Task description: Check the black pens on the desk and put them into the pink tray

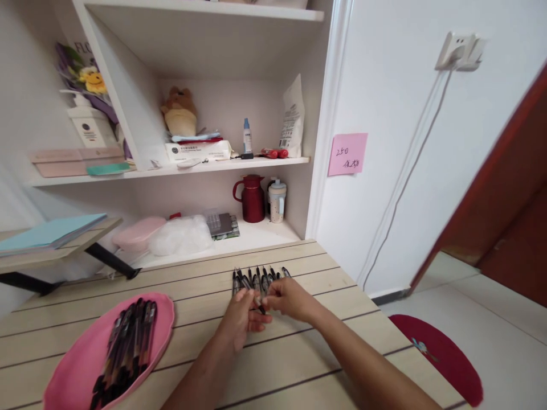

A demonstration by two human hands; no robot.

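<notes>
Both my hands meet over the wooden table (299,364) near its far edge. My left hand (240,322) and my right hand (290,299) are closed together on one black pen (253,294), pinching it between the fingers. Just beyond my fingers lies a row of several black pens (260,275), side by side, pointing away from me. To the left, a pink oval tray (77,370) holds a heap of several more black pens (128,350).
White shelves behind the table hold a red jug (252,197), a cup (277,200), a pink box (137,233), bottles and a plush toy. A pink note (347,154) sticks to the wall. A red mat (440,353) lies on the floor at right.
</notes>
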